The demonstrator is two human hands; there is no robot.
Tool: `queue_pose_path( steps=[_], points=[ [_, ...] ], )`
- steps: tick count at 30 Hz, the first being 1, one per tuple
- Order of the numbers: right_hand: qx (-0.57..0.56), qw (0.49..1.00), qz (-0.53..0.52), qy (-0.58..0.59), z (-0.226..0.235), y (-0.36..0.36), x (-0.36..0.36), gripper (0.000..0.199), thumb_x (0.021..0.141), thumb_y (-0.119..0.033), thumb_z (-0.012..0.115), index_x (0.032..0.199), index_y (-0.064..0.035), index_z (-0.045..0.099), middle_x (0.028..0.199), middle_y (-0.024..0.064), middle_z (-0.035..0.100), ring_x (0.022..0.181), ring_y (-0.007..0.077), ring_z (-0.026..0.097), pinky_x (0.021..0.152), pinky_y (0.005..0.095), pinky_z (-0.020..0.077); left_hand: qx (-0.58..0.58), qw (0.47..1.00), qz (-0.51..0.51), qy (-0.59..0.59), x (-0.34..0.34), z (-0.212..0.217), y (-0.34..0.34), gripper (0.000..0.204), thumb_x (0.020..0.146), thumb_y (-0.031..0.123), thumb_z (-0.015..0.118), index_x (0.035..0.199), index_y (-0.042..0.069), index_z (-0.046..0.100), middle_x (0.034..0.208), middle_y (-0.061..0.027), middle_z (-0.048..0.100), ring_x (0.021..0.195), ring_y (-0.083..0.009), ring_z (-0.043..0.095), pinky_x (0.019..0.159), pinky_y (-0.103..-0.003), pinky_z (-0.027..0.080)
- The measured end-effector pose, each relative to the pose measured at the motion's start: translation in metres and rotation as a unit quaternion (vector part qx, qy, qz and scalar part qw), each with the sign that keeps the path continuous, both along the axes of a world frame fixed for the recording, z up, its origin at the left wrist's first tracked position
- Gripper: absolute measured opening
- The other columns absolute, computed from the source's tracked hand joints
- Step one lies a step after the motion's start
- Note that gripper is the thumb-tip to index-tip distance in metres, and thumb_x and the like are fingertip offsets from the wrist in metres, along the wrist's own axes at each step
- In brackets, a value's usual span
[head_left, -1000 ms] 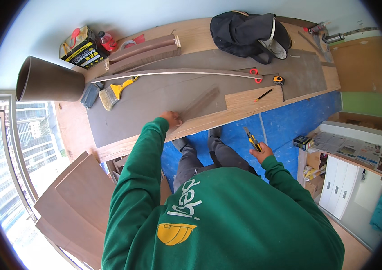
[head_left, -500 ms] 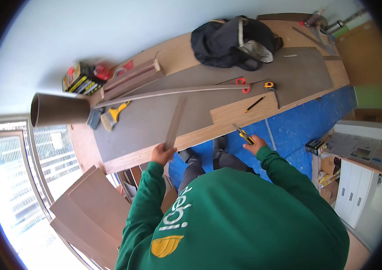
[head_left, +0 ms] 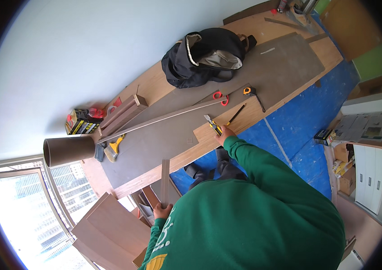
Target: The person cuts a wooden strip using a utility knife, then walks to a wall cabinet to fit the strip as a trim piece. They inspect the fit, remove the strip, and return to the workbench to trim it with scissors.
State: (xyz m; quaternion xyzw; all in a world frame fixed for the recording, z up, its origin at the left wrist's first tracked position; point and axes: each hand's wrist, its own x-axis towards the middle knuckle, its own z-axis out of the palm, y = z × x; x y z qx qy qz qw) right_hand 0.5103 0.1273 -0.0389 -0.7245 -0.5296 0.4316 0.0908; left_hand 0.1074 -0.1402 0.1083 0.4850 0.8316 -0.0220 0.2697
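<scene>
My left hand [head_left: 161, 210] grips the lower end of a narrow brown strip [head_left: 165, 180], held off the near-left end of the work board. My right hand [head_left: 223, 133] holds a yellow and black utility knife [head_left: 213, 125] over the wooden board edge. A large grey-brown sheet [head_left: 200, 112] lies along the board, with a long thin metal straightedge [head_left: 159, 119] across it. Red-handled scissors [head_left: 220, 96], a dark pen [head_left: 235, 115] and a tape measure [head_left: 247, 91] lie just beyond my right hand.
A black jacket [head_left: 204, 54] is heaped on the far side of the board. A brown roll [head_left: 67, 150], a yellow scraper [head_left: 112, 148], a black and yellow box [head_left: 80, 127] and stacked strips [head_left: 119, 114] sit at the left end. Brown panels [head_left: 110, 225] lean below left. Blue floor covering [head_left: 299, 130] lies at right.
My left hand lifted the narrow strip off the sheet and drew it toward me, past the board's near edge. My right hand moved forward with the knife onto the board edge.
</scene>
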Motion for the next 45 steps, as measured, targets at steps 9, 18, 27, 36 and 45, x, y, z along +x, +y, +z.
queue_pose_path(
  steps=[9,18,27,36,45],
  points=[
    [0.026,0.975,-0.206,-0.08,-0.016,0.047,0.065,0.043,0.083,-0.043,0.069,0.084,-0.0005,0.067,0.091,0.0193,0.07,0.09,0.0386,0.066,0.078,0.047,0.0521,0.024,0.989,0.12,-0.078,-0.108,-0.096,-0.115,0.068,0.067,0.06,0.078,0.08,-0.005,0.062,0.079,-0.0267,0.067,0.077,-0.0411,0.068,0.068,-0.047,0.053],
    [-0.117,0.95,-0.284,0.045,-0.15,0.088,0.095,0.042,0.085,-0.044,0.069,0.076,-0.0038,0.062,0.065,0.013,0.064,0.053,0.0257,0.062,0.052,0.0424,0.0527,-0.069,0.997,0.014,-0.006,-0.046,-0.016,-0.028,0.067,0.068,0.06,0.076,0.079,-0.005,0.063,0.076,-0.0223,0.068,0.074,-0.034,0.068,0.068,-0.045,0.053],
    [0.041,0.98,-0.121,0.15,-0.071,0.032,0.081,0.038,0.09,-0.035,0.067,0.071,-0.0091,0.047,0.055,0.0034,0.05,0.041,0.0148,0.047,0.034,0.0316,0.037,-0.088,0.99,0.105,-0.045,0.005,0.022,-0.034,0.067,0.071,0.061,0.075,0.081,-0.005,0.063,0.073,-0.0186,0.068,0.07,-0.031,0.069,0.067,-0.04,0.053],
    [-0.213,0.967,-0.126,0.066,0.002,-0.059,0.146,0.024,0.092,-0.026,0.064,0.09,-0.004,0.056,0.061,0.0079,0.056,0.045,0.0183,0.054,0.04,0.0357,0.0433,-0.064,0.982,0.169,-0.063,0.008,-0.001,-0.045,0.077,0.074,0.07,0.067,0.086,-0.006,0.064,0.081,-0.0253,0.067,0.081,-0.0408,0.067,0.074,-0.044,0.053],
    [-0.221,0.944,-0.236,0.072,0.008,-0.1,0.172,0.039,0.088,-0.026,0.068,0.115,-0.0032,0.05,0.062,0.012,0.057,0.043,0.0237,0.053,0.038,0.0393,0.04,0.076,0.988,0.03,-0.128,-0.013,0.095,0.058,0.061,0.074,0.055,0.076,0.083,-0.003,0.062,0.076,-0.0242,0.065,0.075,-0.0398,0.066,0.07,-0.044,0.052]
  ],
)
